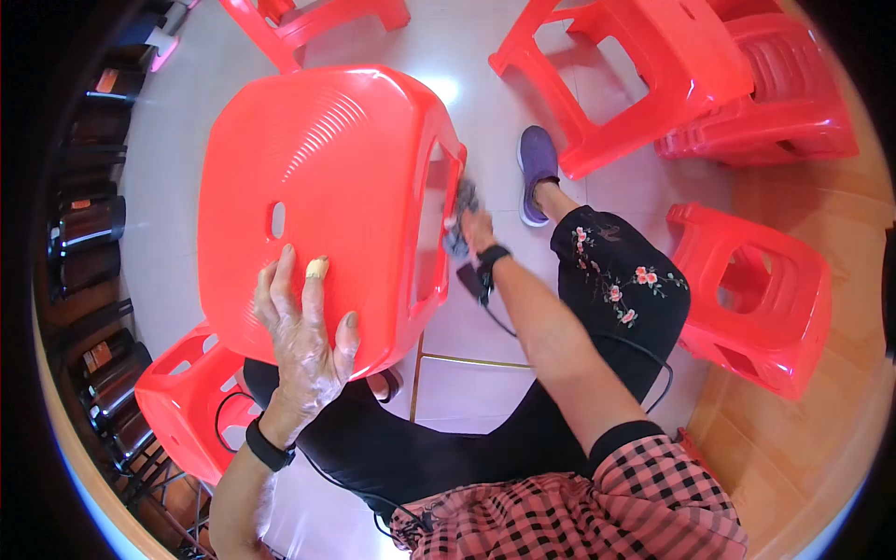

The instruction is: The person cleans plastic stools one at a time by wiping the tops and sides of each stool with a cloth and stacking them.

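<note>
A red plastic stool [271, 159] with a hole in its seat is in front of me, its seat tilted toward me. My left hand [303, 341] lies on the seat's lower part with fingers spread, and a pale cover wraps one fingertip. At the stool's right side, my right hand [479, 233] grips a crumpled grey cloth [461, 210] against the outer edge of a leg. That hand and the cloth are blurred, so the fingers are partly unclear.
More red stools stand around: one at top right [644, 56], one at right [756, 299], one at lower left [191, 401]. Dark glossy containers [89, 229] line the left side. Cables run from both wrists across my lap.
</note>
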Available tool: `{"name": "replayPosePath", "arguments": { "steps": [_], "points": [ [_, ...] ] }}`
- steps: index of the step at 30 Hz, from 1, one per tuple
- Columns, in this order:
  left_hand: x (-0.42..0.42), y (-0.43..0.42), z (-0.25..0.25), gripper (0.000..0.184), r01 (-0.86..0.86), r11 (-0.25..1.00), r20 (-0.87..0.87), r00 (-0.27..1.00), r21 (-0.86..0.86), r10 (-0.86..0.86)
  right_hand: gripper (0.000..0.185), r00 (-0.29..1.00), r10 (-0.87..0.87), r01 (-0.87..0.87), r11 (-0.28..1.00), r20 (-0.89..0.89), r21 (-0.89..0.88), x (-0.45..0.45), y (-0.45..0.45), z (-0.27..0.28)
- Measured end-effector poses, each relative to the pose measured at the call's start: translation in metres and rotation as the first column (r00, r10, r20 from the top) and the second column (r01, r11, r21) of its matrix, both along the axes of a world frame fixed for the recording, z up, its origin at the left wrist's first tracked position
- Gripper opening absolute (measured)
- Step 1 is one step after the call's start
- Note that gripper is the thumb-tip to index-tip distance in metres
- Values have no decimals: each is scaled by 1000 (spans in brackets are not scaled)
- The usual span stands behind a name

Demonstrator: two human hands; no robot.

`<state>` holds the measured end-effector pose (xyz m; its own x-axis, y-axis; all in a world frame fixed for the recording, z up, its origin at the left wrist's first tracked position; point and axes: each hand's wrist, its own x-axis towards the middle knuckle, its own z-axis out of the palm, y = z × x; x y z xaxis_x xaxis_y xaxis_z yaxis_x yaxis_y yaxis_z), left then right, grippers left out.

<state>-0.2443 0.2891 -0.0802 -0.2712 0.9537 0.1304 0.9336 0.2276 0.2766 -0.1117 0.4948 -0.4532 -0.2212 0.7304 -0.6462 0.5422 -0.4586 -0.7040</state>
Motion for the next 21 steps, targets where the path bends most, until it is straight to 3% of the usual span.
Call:
{"name": "replayPosePath", "arguments": {
  "steps": [2, 3, 5, 6, 7, 8, 9, 11, 13, 19, 21],
  "points": [
    [1, -1, -1, 55, -14, 1000, 4, 1000, 10, 14, 40, 913, 339, -343, 939, 229, -21, 17, -58, -15],
    [1, -1, -3, 53, -22, 1000, 15, 1000, 10, 22, 40, 784, 531, -547, 836, 321, -46, 25, -84, -24],
    [0, 1, -3, 58, -10, 997, 13, 1000, 74, 9, 41, 602, 683, -757, 653, 414, 23, 47, -131, -36],
    [0, 1, -3, 56, -15, 998, 20, 1000, 66, 14, 27, 757, 516, -644, 693, 401, 324, 63, -155, -9],
    [0, 1, -3, 53, -24, 998, 26, 999, 55, 22, 41, 921, 232, -159, 958, 314, -239, 44, -167, -18],
    [1, 2, -3, 54, -21, 997, 14, 1000, 77, 20, 37, 989, 66, -6, 913, 133, -407, 43, -171, -27],
    [2, 2, -4, 54, -27, 996, 12, 1000, 80, 26, 34, 994, -74, 23, 848, -77, -529, 47, -167, -5],
    [1, 3, -4, 55, -33, 995, 15, 999, 91, 32, 30, 935, -151, -93, 770, -322, -631, 53, -155, 25],
    [0, 4, -4, 55, -42, 992, 12, 999, 120, 41, 29, 880, -163, -196, 730, -446, -654, 53, -139, 57],
    [-4, 7, -8, 56, -14, 980, -41, 999, 197, 23, 39, 840, -237, -181, 725, -488, -664, 40, -113, 177],
    [-3, 7, -8, 56, -24, 985, -54, 998, 170, 34, 42, 942, -39, -183, 774, -334, -606, 31, -98, 230]
  ]
}}
